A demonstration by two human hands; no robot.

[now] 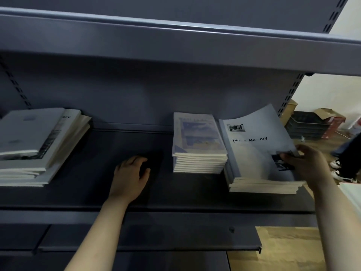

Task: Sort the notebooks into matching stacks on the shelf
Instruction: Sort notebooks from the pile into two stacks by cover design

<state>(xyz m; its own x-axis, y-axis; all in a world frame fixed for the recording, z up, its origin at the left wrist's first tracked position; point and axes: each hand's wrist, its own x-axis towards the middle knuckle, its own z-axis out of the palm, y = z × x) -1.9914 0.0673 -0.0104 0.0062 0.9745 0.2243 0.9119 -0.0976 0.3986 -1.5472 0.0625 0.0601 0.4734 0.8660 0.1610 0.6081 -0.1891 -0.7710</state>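
Observation:
Three piles of notebooks lie on a dark metal shelf (117,192). At the right, a stack topped by a grey "Time & Memory" notebook (254,145) has its far end curled up; my right hand (306,163) grips that top notebook at its near right corner. Just left of it stands a neat stack with a blue picture cover (198,133). A messy mixed pile (35,141) lies at the far left. My left hand (132,173) rests flat on the bare shelf between the piles, fingers apart, holding nothing.
Another shelf (175,42) hangs close overhead. A lower shelf edge (148,249) juts out below. To the right, on the wooden floor, stand a wire basket (306,126), cardboard boxes (332,116) and a person's shoes (340,173).

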